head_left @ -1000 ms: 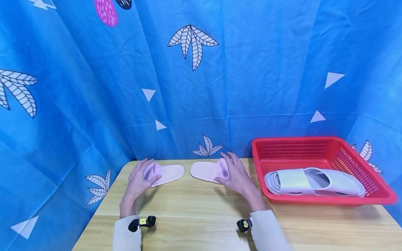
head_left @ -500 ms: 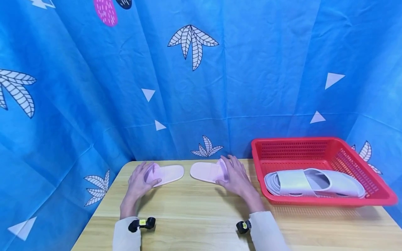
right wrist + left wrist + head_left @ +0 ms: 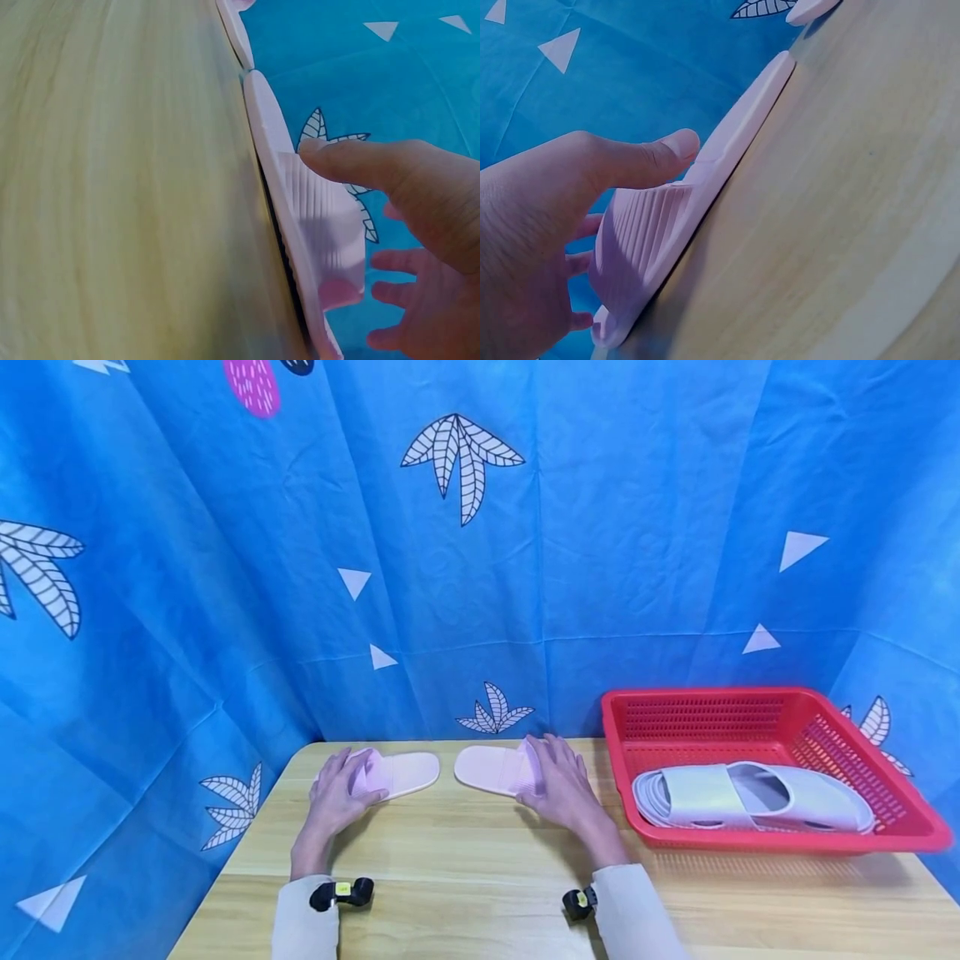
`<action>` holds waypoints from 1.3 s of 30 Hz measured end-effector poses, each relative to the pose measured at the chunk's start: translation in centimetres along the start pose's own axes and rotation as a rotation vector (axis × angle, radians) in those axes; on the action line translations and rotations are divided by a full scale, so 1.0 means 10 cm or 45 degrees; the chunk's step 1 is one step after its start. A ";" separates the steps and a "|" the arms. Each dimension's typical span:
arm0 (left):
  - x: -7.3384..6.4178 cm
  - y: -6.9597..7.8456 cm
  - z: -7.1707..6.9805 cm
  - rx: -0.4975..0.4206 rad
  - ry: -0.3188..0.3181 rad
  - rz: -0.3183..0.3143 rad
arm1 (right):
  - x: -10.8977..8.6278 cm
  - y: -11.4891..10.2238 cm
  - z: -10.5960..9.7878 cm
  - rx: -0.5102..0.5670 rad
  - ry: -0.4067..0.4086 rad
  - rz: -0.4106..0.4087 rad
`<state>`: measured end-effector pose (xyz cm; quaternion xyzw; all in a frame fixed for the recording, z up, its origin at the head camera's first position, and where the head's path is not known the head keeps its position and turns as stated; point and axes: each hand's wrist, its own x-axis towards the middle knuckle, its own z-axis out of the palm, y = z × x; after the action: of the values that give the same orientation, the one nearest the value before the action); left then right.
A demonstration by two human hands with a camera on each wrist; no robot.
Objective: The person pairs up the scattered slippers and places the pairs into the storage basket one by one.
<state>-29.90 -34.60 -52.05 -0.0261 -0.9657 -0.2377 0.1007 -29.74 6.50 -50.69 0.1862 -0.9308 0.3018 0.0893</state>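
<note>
Two pink slippers lie on the table near its back edge, round sole ends facing each other. My left hand (image 3: 335, 793) is around the ribbed strap of the left slipper (image 3: 412, 772). In the left wrist view its thumb overlaps the strap's edge and the relaxed fingers reach the strap's far side, their tips partly hidden. My right hand (image 3: 562, 789) is over the outer end of the right slipper (image 3: 480, 767). The right wrist view has the thumb right at the strap (image 3: 326, 210), while the bent fingers show a gap from it.
To the right a red perforated basket (image 3: 697, 691) holds pale slippers (image 3: 705, 795). A blue patterned curtain (image 3: 615, 527) hangs behind and beside the wooden table (image 3: 465, 877). Each sleeve carries a small black camera (image 3: 352, 892) at the wrist.
Both hands' fingers have come slightly lower around the slippers, the left hand's fingers a little more bent. The slippers have not visibly moved on the table.
</note>
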 end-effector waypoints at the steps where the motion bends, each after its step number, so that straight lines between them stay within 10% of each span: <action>1: 0.00 0.00 0.01 0.003 0.003 -0.005 | 0.00 0.00 0.00 0.005 0.000 0.001; 39: -0.02 -0.04 -0.08 -0.043 -0.072 -0.113 | 0.00 0.00 0.05 0.022 -0.052 0.150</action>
<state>-29.65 -35.30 -51.61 0.0082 -0.9643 -0.2573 0.0623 -29.71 6.20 -51.08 0.1380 -0.9390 0.3108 0.0509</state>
